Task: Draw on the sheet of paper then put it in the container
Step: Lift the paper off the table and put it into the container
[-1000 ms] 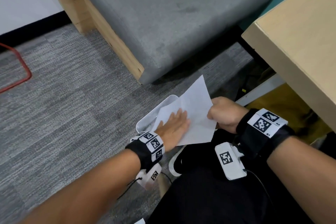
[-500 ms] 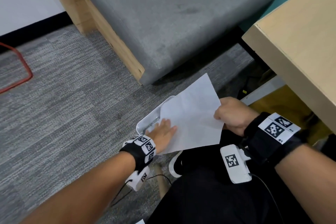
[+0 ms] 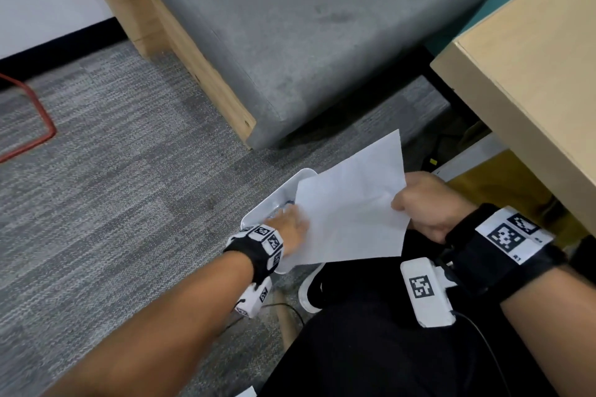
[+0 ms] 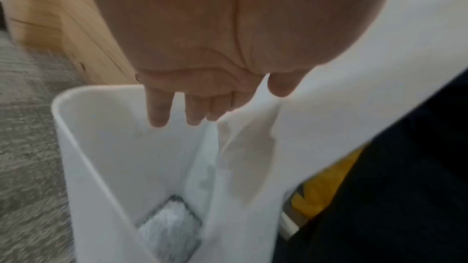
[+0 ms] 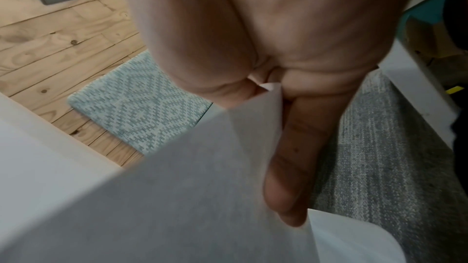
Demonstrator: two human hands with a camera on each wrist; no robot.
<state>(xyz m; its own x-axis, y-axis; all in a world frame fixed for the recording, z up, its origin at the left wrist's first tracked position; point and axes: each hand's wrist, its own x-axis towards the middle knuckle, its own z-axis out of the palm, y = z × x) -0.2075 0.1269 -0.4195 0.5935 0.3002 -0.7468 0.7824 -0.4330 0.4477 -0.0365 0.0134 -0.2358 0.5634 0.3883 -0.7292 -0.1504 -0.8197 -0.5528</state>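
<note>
A white sheet of paper [image 3: 351,213] hangs slanted over the open top of a tall white container [image 3: 274,200] that stands on the carpet by my legs. My right hand [image 3: 422,203] pinches the sheet's right edge between thumb and index finger [image 5: 291,167]. At the sheet's left edge my left hand [image 3: 290,226] is above the container's mouth. In the left wrist view its straight fingers [image 4: 159,111] point down into the container [image 4: 76,95], and the paper [image 4: 248,157] runs up between them and the thumb. No drawing shows on the side of the sheet that faces me.
A grey cushioned bench on a wooden base [image 3: 290,26] stands just beyond the container. A light wooden table [image 3: 532,74] overhangs on the right. A red cable [image 3: 32,113] lies on the grey carpet [image 3: 129,187] at far left. My black-trousered legs [image 3: 387,348] fill the lower right.
My left hand has slid off the top of the sheet to its left edge over the container. The right hand has carried the sheet a little to the right, and more of it shows.
</note>
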